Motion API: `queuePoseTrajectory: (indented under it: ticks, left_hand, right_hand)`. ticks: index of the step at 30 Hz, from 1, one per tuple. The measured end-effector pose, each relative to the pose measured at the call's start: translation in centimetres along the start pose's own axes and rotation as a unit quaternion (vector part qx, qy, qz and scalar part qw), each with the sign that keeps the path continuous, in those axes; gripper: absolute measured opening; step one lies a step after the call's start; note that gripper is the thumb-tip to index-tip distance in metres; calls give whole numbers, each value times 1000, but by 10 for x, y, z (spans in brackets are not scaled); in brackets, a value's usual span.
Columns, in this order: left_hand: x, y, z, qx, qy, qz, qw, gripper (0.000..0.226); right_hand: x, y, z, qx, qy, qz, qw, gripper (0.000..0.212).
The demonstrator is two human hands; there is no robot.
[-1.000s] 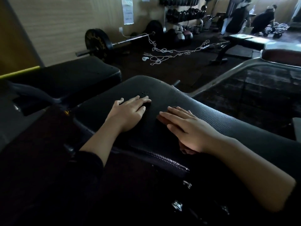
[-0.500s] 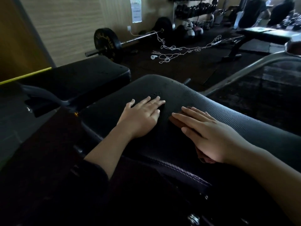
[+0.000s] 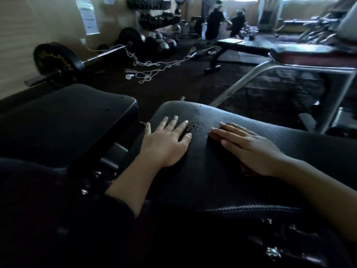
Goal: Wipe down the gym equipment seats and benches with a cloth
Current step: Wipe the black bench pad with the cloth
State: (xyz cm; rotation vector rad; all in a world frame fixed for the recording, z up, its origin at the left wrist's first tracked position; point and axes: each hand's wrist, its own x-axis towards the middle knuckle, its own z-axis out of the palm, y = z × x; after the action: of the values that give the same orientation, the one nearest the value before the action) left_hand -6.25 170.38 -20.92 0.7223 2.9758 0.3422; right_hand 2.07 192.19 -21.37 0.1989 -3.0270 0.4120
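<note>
A black ribbed bench pad (image 3: 212, 171) fills the middle of the view, with water droplets (image 3: 197, 122) on its far part. My left hand (image 3: 166, 144) lies flat on the pad with straight fingers, just left of the droplets. My right hand (image 3: 249, 147) presses flat on a dark red cloth (image 3: 214, 135). Only the cloth's edges show, in front of the fingertips and under the wrist; the palm hides the remainder.
Another black padded seat (image 3: 63, 120) stands at the left. A barbell with plates (image 3: 56, 60) and a white cord (image 3: 154, 64) lie on the floor. A metal-framed bench (image 3: 301, 53) is at the right, dumbbell racks (image 3: 154, 14) and people (image 3: 214, 22) at the back.
The view has tilted up and shifted, showing more of the room. Both hands stay flat on the pad, a little farther along it. Droplets now show between them.
</note>
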Motion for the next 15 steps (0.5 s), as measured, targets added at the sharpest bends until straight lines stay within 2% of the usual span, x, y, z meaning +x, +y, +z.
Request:
queuePoseTrajectory:
  ticks: [10,15]
  left_hand:
    - [0,-3,10,-6,20,35,999,55]
    - [-1,-3,9,-6,29,25,999,55]
  right_hand:
    - [1,-29,-2,-14,-10,93,996,44]
    - [9,-35,-2,-17,-17,89,996,44]
